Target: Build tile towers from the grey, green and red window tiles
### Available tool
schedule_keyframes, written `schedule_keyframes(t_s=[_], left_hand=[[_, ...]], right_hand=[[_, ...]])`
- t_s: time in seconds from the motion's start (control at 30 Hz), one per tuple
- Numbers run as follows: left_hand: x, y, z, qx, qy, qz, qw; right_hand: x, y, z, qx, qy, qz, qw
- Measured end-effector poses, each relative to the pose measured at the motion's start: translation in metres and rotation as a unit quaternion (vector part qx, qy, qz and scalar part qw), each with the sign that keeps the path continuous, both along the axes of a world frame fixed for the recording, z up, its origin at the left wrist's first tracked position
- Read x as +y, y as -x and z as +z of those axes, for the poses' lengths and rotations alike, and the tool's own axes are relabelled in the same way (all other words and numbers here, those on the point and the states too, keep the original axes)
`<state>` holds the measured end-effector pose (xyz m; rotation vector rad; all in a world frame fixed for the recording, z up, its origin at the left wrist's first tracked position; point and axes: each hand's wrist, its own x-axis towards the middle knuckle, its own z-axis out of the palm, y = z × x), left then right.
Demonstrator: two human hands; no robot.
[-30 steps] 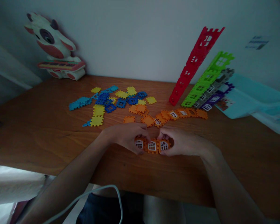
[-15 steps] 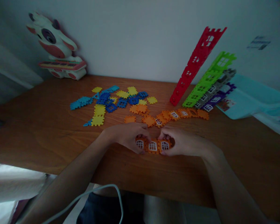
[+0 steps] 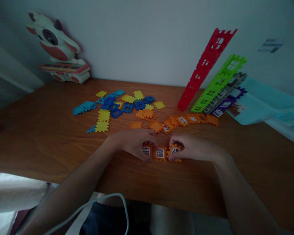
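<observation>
Near the front of the wooden table, my left hand point(image 3: 139, 143) is closed around the left end of a short row of orange building tiles with white lattice windows. The middle tile point(image 3: 160, 153) of that row lies flat beside my left fingertips. My right hand point(image 3: 191, 147) pinches the right-hand orange window tile point(image 3: 174, 151), which is tilted against the middle one. Whether their toothed edges are locked together I cannot tell. Just beyond my hands lies a curving line of more orange tiles point(image 3: 170, 124), some with white windows.
Blue tiles point(image 3: 128, 108) and yellow tiles point(image 3: 102, 126) lie scattered at the back left. Red point(image 3: 201, 70), green point(image 3: 219, 83), grey and purple tile strips lean at the back right by a pale blue plastic container point(image 3: 257, 104). A cow-shaped toy keyboard point(image 3: 63, 67) stands far left.
The right-hand window tile has turned out of line with the row, and my right hand has shifted slightly with it. My left hand stays in place.
</observation>
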<state>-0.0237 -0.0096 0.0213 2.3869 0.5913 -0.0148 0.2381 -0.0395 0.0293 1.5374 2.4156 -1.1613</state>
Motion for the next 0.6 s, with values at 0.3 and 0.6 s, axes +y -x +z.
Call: schedule_keyframes(t_s=[0.3, 0.6], left_hand=[[0.001, 0.0, -0.002, 0.001, -0.006, -0.006, 1.0], [0.001, 0.001, -0.001, -0.006, -0.001, -0.006, 1.0]], right_hand=[[0.007, -0.011, 0.003, 0.066, -0.07, -0.071, 0.993], [0.0, -0.007, 0.012, 0.126, 0.077, -0.023, 0.989]])
